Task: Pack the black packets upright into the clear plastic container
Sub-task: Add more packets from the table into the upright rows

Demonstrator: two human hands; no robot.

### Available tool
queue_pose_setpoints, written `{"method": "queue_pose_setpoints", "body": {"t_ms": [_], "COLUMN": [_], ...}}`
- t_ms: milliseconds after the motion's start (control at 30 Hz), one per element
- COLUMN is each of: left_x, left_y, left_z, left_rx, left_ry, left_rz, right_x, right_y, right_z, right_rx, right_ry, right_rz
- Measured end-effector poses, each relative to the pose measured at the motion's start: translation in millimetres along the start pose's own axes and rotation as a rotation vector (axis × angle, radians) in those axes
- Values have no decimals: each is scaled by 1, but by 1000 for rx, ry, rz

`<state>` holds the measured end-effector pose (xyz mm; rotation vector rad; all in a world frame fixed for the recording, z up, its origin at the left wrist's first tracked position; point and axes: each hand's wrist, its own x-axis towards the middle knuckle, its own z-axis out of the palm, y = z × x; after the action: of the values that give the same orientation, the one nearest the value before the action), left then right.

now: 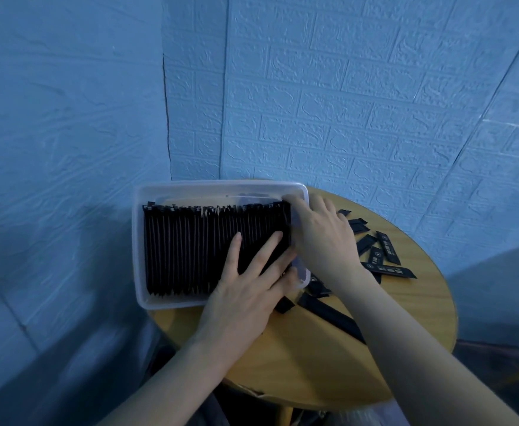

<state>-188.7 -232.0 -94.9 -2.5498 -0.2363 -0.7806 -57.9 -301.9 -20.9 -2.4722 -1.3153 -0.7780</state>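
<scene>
Now the left hand lies flat on the packets standing in the container at the tabletop's left edge; right hand works at the row's end (grip unclear). Keep pressing the row aside.

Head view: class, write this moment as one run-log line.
left hand flat on upright packets | right hand at container right end | loose packets remain on table

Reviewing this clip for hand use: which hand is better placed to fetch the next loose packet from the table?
The right hand. It is at the container's right edge, beside the loose packets on the table. The left hand lies flat on the packed row, apparently steadying it.
</scene>
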Motion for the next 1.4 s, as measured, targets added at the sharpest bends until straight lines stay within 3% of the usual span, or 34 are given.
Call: {"method": "queue_pose_setpoints", "body": {"t_ms": [433,767,1067,1400], "left_x": [2,2,2,1], "left_y": [1,1,3,4], "left_z": [-3,-4,-1,0], "left_rx": [-59,-73,-90,-95], "left_ry": [-10,-28,13,54], "left_rz": [-10,-4,-17,-29], "right_x": [-8,-9,-14,-20], "right_y": [1,2,-7,-5], "right_z": [4,12,11,10], "right_rx": [253,158,74,230], "right_ry": [139,90,210,214], "right_rz": [-21,19,22,7]}}
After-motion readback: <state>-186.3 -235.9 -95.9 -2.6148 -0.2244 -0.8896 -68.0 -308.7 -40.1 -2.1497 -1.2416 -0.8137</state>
